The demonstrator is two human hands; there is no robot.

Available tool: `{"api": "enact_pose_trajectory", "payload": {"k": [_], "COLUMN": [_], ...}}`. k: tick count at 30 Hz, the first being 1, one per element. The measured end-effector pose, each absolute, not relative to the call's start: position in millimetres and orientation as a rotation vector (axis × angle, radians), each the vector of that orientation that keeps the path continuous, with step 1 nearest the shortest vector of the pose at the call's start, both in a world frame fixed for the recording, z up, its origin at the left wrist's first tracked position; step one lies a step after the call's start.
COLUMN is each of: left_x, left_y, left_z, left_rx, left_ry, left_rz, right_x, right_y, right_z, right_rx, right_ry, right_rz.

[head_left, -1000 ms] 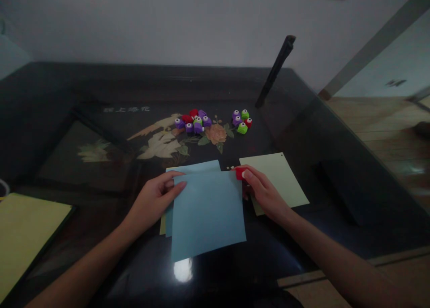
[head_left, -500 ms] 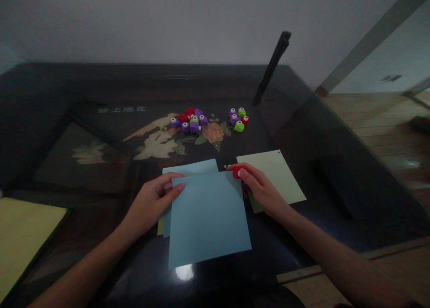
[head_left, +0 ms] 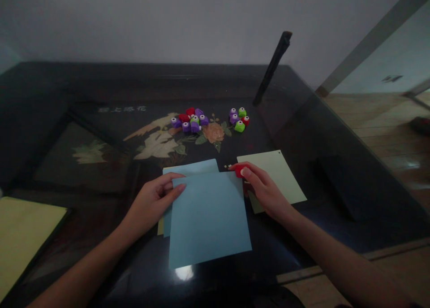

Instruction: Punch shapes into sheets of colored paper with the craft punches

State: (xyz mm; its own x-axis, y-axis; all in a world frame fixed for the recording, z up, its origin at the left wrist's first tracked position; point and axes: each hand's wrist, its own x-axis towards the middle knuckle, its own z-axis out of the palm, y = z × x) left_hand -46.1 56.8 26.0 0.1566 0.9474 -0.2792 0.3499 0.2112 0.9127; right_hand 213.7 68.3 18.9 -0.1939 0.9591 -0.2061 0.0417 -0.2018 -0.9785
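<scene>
A blue paper sheet [head_left: 208, 218] lies on the dark glass table [head_left: 101, 84], on top of a second blue sheet [head_left: 191, 167]. My left hand [head_left: 152, 202] pinches the top sheet's upper left corner. At the sheet's upper right corner my right hand [head_left: 264, 189] is closed on a small red paper punch [head_left: 238, 170]. A pale green sheet [head_left: 280, 175] lies under and beside my right hand.
Two clusters of small punches stand farther back: purple, red and green ones [head_left: 190, 119] and another group [head_left: 238, 119]. A yellow sheet [head_left: 23, 236] lies at the left edge. A dark rod [head_left: 273, 68] leans at the back right. The table's right edge borders a wooden floor [head_left: 386, 128].
The top blue sheet has turned slightly and slid a little toward me on its right side. Both hands keep their grips in nearly the same places.
</scene>
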Motion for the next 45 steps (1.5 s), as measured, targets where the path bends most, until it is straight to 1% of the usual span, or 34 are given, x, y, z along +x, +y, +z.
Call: {"api": "enact_pose_trajectory", "payload": {"k": [7, 16, 19, 25, 30, 35, 39, 45], "left_x": [-45.6, -48.7, -50.0, -64.7, -72.1, -67.4, -66.0, -68.6], "left_y": [56.1, 56.7, 57.4, 66.4, 73.4, 73.5, 73.2, 74.2], "left_z": [26.8, 22.5, 22.9, 25.4, 29.3, 32.2, 33.6, 32.8], "left_rx": [1.358, 1.395, 1.377, 1.379, 1.248, 1.215, 1.214, 1.244], "left_ry": [1.393, 1.426, 1.416, 1.477, 1.531, 1.543, 1.543, 1.543], "left_rz": [0.68, 0.671, 0.675, 0.703, 0.862, 0.857, 0.858, 0.894], "right_x": [215.3, 215.0, 215.8, 221.8, 229.7, 226.2, 224.3, 227.0], "right_y": [69.3, 70.1, 71.1, 76.4, 78.8, 75.5, 76.2, 81.6], "right_z": [17.1, 17.7, 16.1, 21.8, 23.7, 22.4, 24.2, 20.7], "right_rx": [-1.248, -1.226, -1.205, -1.184, -1.205, -1.21, -1.206, -1.229], "right_ry": [-1.321, -1.241, -1.199, -1.093, -1.111, -1.192, -1.28, -1.47], "right_rz": [1.489, 1.469, 1.515, 1.708, 1.737, 1.798, 1.732, 1.522]}}
